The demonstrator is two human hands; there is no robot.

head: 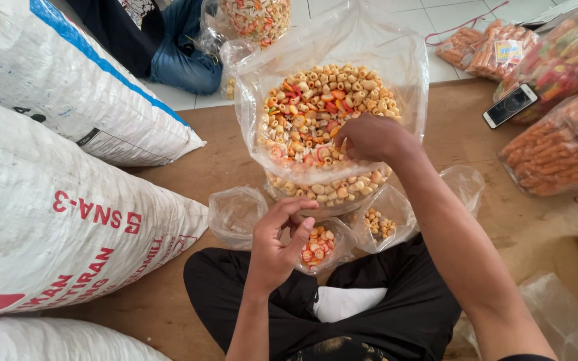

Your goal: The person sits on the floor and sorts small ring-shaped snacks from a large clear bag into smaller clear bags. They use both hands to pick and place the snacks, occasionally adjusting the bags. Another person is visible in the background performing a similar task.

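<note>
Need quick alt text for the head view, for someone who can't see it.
Right hand reaches into a big clear bag of mixed ring snacks; left hand holds open a small clear bag partly filled with them. White woven sacks lie alongside.

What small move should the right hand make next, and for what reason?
Probably the right hand, closed among the ring-shaped snacks in the large clear plastic bag, should carry its pinch to the small clear bag. The left hand holds that bag open, and it contains only a few coloured pieces.
</note>
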